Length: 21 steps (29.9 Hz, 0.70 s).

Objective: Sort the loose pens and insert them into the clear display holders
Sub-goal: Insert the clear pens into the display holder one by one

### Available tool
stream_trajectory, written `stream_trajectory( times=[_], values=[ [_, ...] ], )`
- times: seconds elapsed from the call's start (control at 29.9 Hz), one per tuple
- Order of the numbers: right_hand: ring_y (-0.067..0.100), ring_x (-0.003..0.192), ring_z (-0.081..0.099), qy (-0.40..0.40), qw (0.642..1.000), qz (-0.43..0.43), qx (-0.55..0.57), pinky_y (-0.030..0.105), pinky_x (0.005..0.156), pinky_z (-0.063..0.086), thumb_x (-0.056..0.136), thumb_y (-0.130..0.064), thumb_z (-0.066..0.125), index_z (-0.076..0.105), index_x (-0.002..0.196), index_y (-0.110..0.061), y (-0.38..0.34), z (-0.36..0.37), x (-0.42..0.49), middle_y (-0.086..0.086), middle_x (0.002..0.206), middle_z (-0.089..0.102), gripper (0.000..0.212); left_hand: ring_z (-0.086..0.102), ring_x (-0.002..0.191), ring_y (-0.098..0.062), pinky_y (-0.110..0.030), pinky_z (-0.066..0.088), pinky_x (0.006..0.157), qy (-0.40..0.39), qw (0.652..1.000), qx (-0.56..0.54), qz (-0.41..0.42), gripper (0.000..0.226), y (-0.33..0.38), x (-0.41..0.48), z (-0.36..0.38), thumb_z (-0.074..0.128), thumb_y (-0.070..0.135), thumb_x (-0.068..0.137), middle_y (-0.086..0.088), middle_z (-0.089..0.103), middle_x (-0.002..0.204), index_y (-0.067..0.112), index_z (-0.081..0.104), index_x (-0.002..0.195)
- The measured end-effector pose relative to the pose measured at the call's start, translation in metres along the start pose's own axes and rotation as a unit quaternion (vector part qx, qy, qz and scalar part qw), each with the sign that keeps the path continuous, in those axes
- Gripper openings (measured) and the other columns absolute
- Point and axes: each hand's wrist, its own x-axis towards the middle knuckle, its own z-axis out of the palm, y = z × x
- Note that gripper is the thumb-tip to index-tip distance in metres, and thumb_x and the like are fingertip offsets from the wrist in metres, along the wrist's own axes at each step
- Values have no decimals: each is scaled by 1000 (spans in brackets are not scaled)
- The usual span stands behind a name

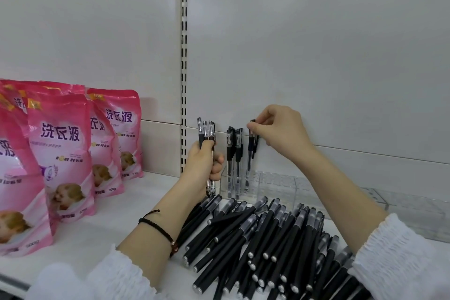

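Note:
My left hand (204,163) grips a small bundle of clear-barrelled black pens (206,131), held upright above the shelf. My right hand (275,126) pinches the cap of another clear black pen (250,151) whose lower end stands inside a clear display holder (275,187). Two or three more pens (233,153) stand upright in the left part of the same row of holders. A big heap of loose matte black pens (267,238) lies on the white shelf (85,234) in front of the holders.
Several pink detergent pouches (60,153) stand on the shelf at the left. A slotted upright (184,56) divides the white back panel. More clear holders (414,212) extend to the right, with no pens in them.

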Motion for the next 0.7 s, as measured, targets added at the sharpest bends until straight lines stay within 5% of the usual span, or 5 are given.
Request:
stream_trajectory(
  times=[0.3,0.47,0.6,0.7],
  values=[
    [18,70,61,-113,979,33,-165,37,70,55,76,-36,75,59,71,-23,-4,-3,-3,-5,74,66,22,48,49,-7,-20,37,40,-97,991,-9,94,16,-1,-7,5,45,19,102,3,62,67,8,54,94],
    [13,72,58,-59,992,4,-109,34,66,48,80,-42,68,53,82,-24,-10,-4,-3,-8,79,61,24,50,45,-9,-21,39,39,-131,986,8,102,14,-1,-10,6,48,18,101,-2,69,72,5,53,97],
    [5,46,53,-78,993,4,91,18,48,43,89,-37,63,66,85,-20,-21,-2,-6,-1,77,71,18,53,45,-11,-22,41,40,-155,983,11,94,14,0,-12,7,50,20,100,-6,72,79,8,53,105],
    [12,45,50,-89,979,33,179,12,38,32,89,-31,67,67,87,-15,-23,-3,-7,-1,74,71,16,57,49,-12,-22,43,42,-161,983,0,94,23,2,-12,6,51,22,98,-9,74,85,6,55,115]
  ],
)
